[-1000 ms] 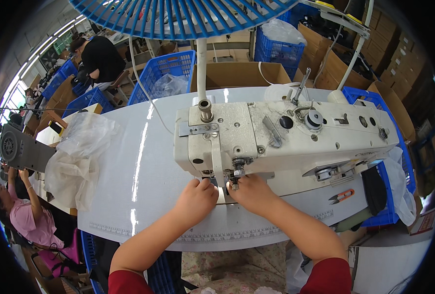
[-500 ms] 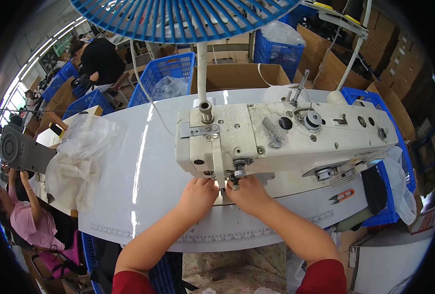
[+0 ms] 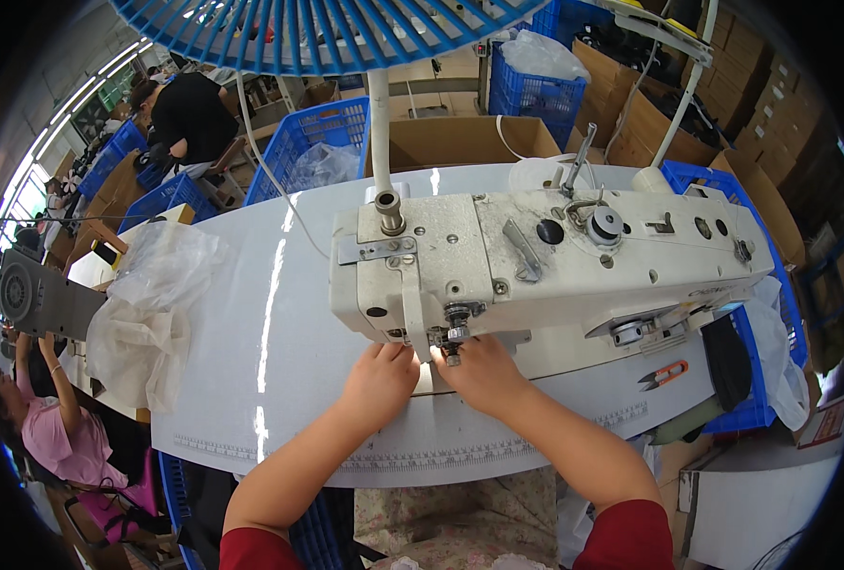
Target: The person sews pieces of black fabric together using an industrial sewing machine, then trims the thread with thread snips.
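Observation:
A white sewing machine point(image 3: 536, 249) stands across the worktable, its needle end toward the left. My left hand point(image 3: 382, 382) rests on the table just left of the presser area, fingers curled and their tips hidden under the machine head. On the other side of the needle, my right hand point(image 3: 481, 376) is bent inward, its fingers closed and partly behind the thread tension knob point(image 3: 456, 332). Whatever lies between my fingers is hidden by the machine and too small to make out. Orange-handled thread snips point(image 3: 664, 375) lie to the right of my right hand.
A pale worktable point(image 3: 222, 332) has a printed ruler along its front edge. Crumpled plastic bags point(image 3: 146, 332) lie at its left. A blue fan guard point(image 3: 327, 38) hangs above. Blue crates point(image 3: 319, 142) and cardboard boxes point(image 3: 469, 142) stand behind. Two people work at the left.
The view has shifted slightly, so the machine head and fan guard appear a little farther left. Both hands stay at the needle area with hardly any visible movement.

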`<state>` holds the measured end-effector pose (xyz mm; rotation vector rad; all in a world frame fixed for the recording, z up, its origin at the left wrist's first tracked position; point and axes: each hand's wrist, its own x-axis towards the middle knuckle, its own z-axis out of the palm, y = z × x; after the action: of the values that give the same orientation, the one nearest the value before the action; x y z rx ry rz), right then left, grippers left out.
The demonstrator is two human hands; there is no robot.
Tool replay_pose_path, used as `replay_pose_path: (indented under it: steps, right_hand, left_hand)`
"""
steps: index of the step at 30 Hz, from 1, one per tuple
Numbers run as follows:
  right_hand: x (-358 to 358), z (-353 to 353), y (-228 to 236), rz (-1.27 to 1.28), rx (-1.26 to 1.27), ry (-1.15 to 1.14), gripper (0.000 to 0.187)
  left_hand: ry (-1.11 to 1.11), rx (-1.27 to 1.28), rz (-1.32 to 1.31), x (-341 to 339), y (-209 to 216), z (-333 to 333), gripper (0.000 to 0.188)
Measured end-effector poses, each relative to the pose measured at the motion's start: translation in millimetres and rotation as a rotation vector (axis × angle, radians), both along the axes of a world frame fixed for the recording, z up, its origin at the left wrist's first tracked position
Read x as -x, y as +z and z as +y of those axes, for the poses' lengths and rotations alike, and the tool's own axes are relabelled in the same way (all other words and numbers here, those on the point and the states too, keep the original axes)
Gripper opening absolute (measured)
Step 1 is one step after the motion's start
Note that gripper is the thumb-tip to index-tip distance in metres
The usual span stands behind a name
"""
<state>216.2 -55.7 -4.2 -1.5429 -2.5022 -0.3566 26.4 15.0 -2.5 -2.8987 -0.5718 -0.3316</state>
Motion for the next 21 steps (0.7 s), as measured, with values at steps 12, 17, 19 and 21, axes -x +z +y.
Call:
replay_pose_path:
  steps: [12, 17, 19, 21]
  right_hand:
    - [0.5, 4.6, -10.5, 0.083, -0.018, -0.037, 0.025]
    - [1.1, 9.6, -13.7, 0.306, 0.066, -0.096, 0.016]
    - [-0.1, 10.9, -15.1, 0.326, 0.047, -0.099, 0.017]
    - [-0.8, 12.2, -15.8, 0.347, 0.027, -0.102, 0.019]
  left_hand:
    - [0.011, 0.055, 0.026, 2.2, -3.6, 4.7, 0.017]
    - [0.070, 0.130, 0.086, 0.8, 2.2, 5.7, 0.020]
    - [0.097, 0.152, 0.084, -0.7, 3.4, 5.9, 0.020]
    - [0.124, 0.175, 0.081, -1.4, 4.4, 7.0, 0.019]
